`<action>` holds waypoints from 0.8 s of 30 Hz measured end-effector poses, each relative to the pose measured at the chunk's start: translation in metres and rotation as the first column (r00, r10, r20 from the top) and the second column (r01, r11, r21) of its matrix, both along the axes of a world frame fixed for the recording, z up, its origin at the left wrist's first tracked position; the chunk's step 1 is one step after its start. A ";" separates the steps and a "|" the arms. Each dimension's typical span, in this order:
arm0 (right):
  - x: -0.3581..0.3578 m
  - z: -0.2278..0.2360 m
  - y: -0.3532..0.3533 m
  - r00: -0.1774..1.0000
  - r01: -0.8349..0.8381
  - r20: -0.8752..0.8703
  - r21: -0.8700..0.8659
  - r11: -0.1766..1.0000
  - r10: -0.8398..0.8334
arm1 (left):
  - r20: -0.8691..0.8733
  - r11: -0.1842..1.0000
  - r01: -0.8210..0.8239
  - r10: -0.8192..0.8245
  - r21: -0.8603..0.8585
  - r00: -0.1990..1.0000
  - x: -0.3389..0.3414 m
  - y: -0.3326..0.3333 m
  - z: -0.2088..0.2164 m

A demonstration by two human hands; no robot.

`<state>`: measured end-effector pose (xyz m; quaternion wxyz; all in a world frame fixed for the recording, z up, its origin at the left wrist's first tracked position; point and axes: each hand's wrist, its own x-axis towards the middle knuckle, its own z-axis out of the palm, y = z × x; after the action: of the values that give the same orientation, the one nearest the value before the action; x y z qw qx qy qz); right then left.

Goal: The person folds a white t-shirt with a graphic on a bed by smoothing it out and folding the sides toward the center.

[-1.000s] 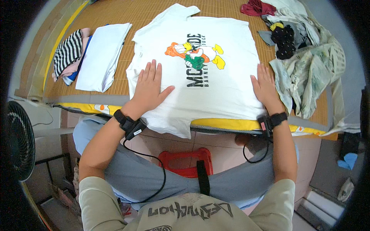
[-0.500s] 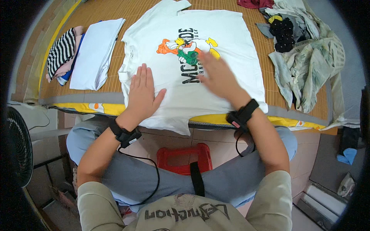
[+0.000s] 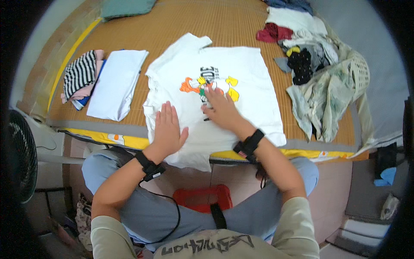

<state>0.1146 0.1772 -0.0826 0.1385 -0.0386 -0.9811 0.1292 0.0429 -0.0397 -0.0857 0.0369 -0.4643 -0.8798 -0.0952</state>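
Observation:
A white T-shirt (image 3: 241, 125) with a colourful cartoon duck print lies spread sideways on the bamboo mat (image 3: 181, 21), its near part hanging over the mat's front edge. Flat on the shirt near its neck end rests my left hand (image 3: 167, 131), fingers stretched out. Over the printed duck lies my right hand (image 3: 224, 111), palm down with its fingers somewhat spread, covering part of the print. Neither hand grips anything.
To the left lie a folded white garment (image 3: 116, 84) and a small striped garment pile (image 3: 82, 80). A heap of loose clothes (image 3: 323, 95) with a pale basket (image 3: 360, 73) sits at the right. A fan (image 3: 23, 155) stands at the left; a red stool (image 3: 202, 196) is below.
My right hand has moved left across the printed duck. My left hand stays flat on the shirt. The view has tilted up, bringing a green cushion in at the top.

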 end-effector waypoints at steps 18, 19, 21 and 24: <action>-0.032 0.066 -0.013 0.955 -0.283 0.005 -0.285 0.916 0.297 | 0.085 0.988 -0.122 0.130 -0.097 0.988 0.035 0.015 0.007; -0.048 0.058 -0.035 0.946 -0.309 0.043 -0.194 0.931 0.323 | 0.095 0.983 -0.101 0.116 -0.155 0.989 0.035 0.019 0.013; -0.069 0.038 -0.046 0.942 -0.317 0.074 -0.131 0.939 0.328 | 0.135 0.978 -0.087 0.115 -0.192 0.984 0.036 0.025 0.018; -0.091 0.001 -0.032 0.977 -0.208 0.069 0.077 0.975 0.203 | 0.153 0.966 -0.111 0.149 -0.233 0.977 0.040 0.027 0.015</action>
<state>0.0241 0.1448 -0.0819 0.0960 0.0650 -0.9882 0.1005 0.0833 -0.0126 -0.0708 -0.0842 -0.3969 -0.9134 -0.0325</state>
